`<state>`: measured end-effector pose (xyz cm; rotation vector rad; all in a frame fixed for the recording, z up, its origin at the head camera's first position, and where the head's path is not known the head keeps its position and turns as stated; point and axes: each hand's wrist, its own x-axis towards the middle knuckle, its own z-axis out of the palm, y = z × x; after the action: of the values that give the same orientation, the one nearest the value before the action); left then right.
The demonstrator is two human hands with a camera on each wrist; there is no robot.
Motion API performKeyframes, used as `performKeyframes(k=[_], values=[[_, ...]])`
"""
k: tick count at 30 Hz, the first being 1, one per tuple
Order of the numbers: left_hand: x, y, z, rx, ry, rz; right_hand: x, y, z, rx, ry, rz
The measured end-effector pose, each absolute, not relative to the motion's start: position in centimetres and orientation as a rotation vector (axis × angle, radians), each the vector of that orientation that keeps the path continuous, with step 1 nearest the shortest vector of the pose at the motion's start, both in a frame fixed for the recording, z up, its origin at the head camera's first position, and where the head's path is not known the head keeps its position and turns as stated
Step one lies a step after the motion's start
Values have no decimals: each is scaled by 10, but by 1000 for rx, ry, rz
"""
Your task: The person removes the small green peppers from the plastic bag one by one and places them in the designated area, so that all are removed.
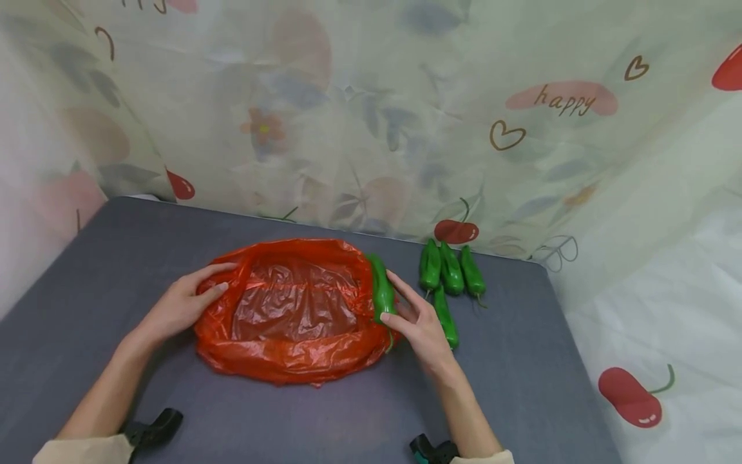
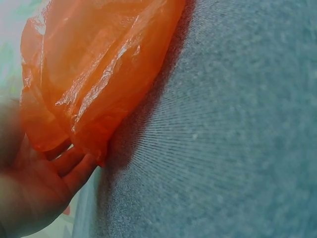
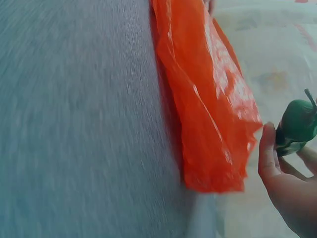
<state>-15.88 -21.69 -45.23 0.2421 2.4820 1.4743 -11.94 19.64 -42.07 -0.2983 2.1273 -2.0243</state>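
An orange-red plastic bag (image 1: pixel 284 357) lies on the grey table with its mouth spread wide, its crinkled inside showing. At its left rim my left hand (image 1: pixel 184 301) grips the plastic, thumb on the inner side and fingers around the outside. In the left wrist view, the fingers (image 2: pixel 79 171) lie against the bag's outer wall (image 2: pixel 104 74). My right hand (image 1: pixel 420 328) holds a green pepper (image 1: pixel 382 293) between thumb and fingers, over the bag's right rim. The right wrist view shows this pepper (image 3: pixel 297 121) raised beside the bag (image 3: pixel 208 119), its stem pointing up there.
Several more green peppers (image 1: pixel 451 269) lie in a loose group at the back right of the grey table (image 1: pixel 510 386). One pepper (image 1: pixel 445 319) of them lies nearer, partly behind the right hand. A printed cloth (image 1: pixel 359 129) hangs behind the table.
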Motion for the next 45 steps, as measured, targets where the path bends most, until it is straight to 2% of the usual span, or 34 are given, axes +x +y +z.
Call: performKeyframes(k=[20,45], values=[[-160,-217,-449,224,2470,1476,-96,273,-420,-202,2397,-1808],[-161,-214,-448,226,2467,1491,-90,336,-431,-95,2641,-1596]])
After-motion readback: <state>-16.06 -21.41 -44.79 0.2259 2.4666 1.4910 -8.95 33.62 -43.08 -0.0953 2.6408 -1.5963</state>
